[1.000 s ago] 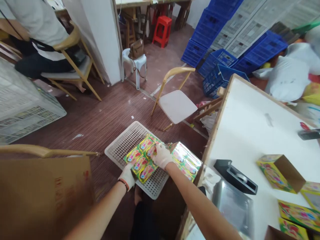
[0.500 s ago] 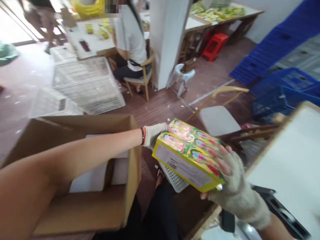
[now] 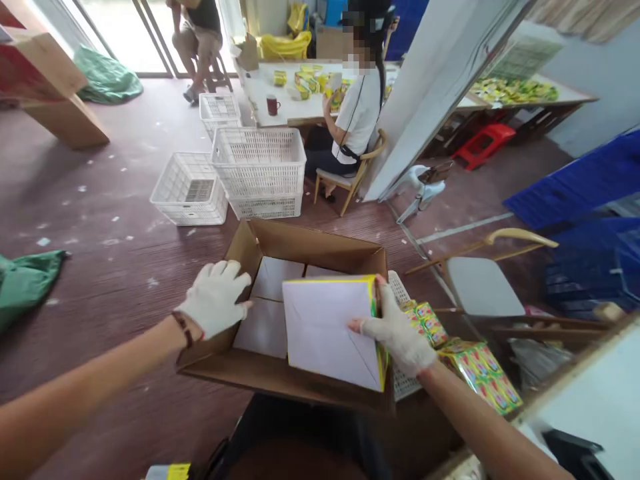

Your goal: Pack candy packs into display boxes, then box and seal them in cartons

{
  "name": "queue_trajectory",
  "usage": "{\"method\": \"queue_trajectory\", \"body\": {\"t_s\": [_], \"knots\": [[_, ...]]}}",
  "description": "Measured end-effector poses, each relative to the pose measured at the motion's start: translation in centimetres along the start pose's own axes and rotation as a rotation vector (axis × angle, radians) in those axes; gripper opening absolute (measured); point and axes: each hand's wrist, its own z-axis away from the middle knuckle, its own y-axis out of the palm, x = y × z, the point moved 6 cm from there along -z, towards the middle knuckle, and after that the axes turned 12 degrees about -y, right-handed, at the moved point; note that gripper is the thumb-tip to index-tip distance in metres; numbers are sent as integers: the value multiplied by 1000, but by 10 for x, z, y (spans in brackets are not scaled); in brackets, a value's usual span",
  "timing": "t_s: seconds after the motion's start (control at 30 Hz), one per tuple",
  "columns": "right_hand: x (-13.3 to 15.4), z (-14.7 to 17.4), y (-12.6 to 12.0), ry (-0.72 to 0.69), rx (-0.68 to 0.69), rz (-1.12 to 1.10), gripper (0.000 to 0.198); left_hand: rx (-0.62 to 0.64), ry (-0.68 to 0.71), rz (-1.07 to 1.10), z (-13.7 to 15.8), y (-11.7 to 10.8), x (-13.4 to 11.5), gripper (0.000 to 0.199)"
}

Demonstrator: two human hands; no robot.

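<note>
Showing its pale face, a yellow-edged box (image 3: pixel 325 327) is over the right half of a cardboard carton (image 3: pixel 320 243), its right edge pinched by the gloved right hand (image 3: pixel 397 337). White-topped boxes (image 3: pixel 263 327) lie inside; the left hand (image 3: pixel 217 297), fingers spread, is at the carton's left wall, contact unclear. White crates (image 3: pixel 263 179) stand beyond.
</note>
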Motion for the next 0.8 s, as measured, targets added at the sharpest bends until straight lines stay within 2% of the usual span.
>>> {"method": "queue_trajectory", "body": {"t_s": [0.03, 0.1, 0.2, 0.27, 0.33, 0.43, 0.5, 0.6, 0.67, 0.73, 0.8], "knots": [[-16, -7, 9, 84, -19, 19, 119, -85, 73, -103, 7, 7, 14, 38], [-54, -17, 23, 244, -40, 89, 106, -152, 137, -184, 16, 25, 35, 45], [-104, -28, 46, 420, -14, 224, 80, -184, 127, -129, 17, 39, 48, 42], [-128, -36, 61, 477, -1, 330, 72, -206, 129, -106, 15, 41, 50, 39], [-147, -40, 75, 505, -9, 436, 80, -231, 141, -105, 13, 40, 52, 35], [-170, -39, 97, 474, -6, 628, 108, -266, 167, -93, 13, 40, 56, 29], [-183, -39, 113, 382, 122, 887, 119, -289, 185, -81, 14, 41, 58, 29], [-206, -45, 134, 260, 460, 1238, 119, -312, 204, -72, 12, 44, 59, 30], [-216, -51, 139, 274, 609, 1281, 118, -309, 210, -69, 10, 45, 60, 30], [-215, -59, 140, 320, 667, 1268, 119, -308, 198, -54, 8, 46, 61, 29], [-200, -65, 144, 366, 691, 1223, 114, -301, 174, 14, 9, 46, 61, 27]]}}
